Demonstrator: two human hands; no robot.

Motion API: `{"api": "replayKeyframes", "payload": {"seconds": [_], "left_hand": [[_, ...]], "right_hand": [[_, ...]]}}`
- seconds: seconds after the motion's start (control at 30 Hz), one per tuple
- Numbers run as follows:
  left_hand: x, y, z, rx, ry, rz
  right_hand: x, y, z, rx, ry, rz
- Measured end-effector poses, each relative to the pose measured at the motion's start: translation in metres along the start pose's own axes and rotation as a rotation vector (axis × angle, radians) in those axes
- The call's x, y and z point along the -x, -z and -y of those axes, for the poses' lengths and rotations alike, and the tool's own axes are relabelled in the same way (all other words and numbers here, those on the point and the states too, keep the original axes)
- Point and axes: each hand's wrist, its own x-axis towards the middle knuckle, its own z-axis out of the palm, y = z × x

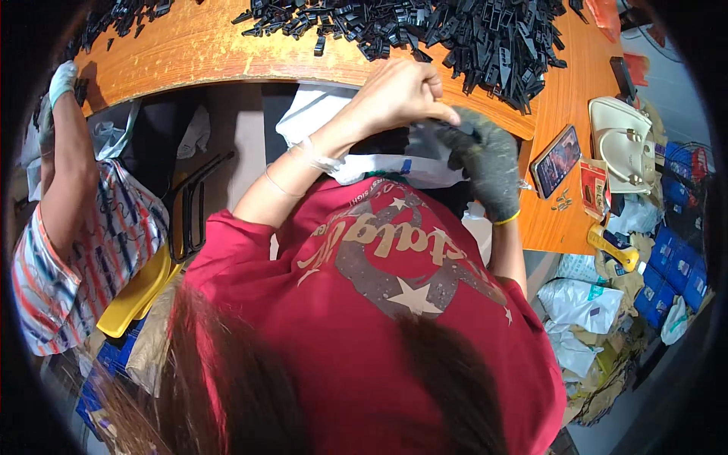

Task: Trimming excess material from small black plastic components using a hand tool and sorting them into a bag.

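Note:
My bare left hand [406,92] is at the table's front edge, its fingers curled and thumb pointing toward the other hand. What its fingers hold, if anything, is hidden. Touching or nearly touching it is my right hand [489,163], in a dark grey work glove, fingers bent inward around something dark that I cannot make out. Just beyond both hands lies a big heap of small black plastic clips [500,53] on the wooden table [250,57]. Below my hands, a white plastic bag [364,167] spreads over my lap, with black showing in its opening.
To the right on the table are a phone [556,161], a red packet [595,188], small brass-coloured pieces [562,200] and a cream handbag [623,140]. A yellow-handled brush [613,249] lies at the corner. At left, a co-worker's gloved hand [62,82] rests by the table edge.

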Motion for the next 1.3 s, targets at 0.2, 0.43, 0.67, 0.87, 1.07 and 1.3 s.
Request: {"api": "replayKeyframes", "payload": {"seconds": [0.2,0.43,0.67,0.87,1.07,1.3], "left_hand": [[-0.058,-0.023,-0.001,-0.538,-0.150,-0.378],[-0.062,-0.021,0.005,-0.243,-0.038,-0.410],[-0.002,-0.012,-0.009,0.718,0.387,-0.067],[0.006,-0.010,0.005,0.115,0.086,-0.171],[-0.016,0.010,0.017,-0.548,-0.205,-0.201],[-0.013,0.004,0.027,-0.438,-0.330,-0.326]], "right_hand": [[-0.002,-0.015,-0.030,0.048,0.217,-0.117],[-0.005,-0.012,-0.040,-0.120,0.067,-0.087],[-0.030,-0.014,-0.044,0.416,0.790,-0.598],[-0.033,-0.003,-0.062,0.335,0.862,-0.278],[-0.025,0.002,-0.050,0.614,0.631,-0.303],[-0.029,-0.003,-0.060,0.548,0.707,-0.320]]}}
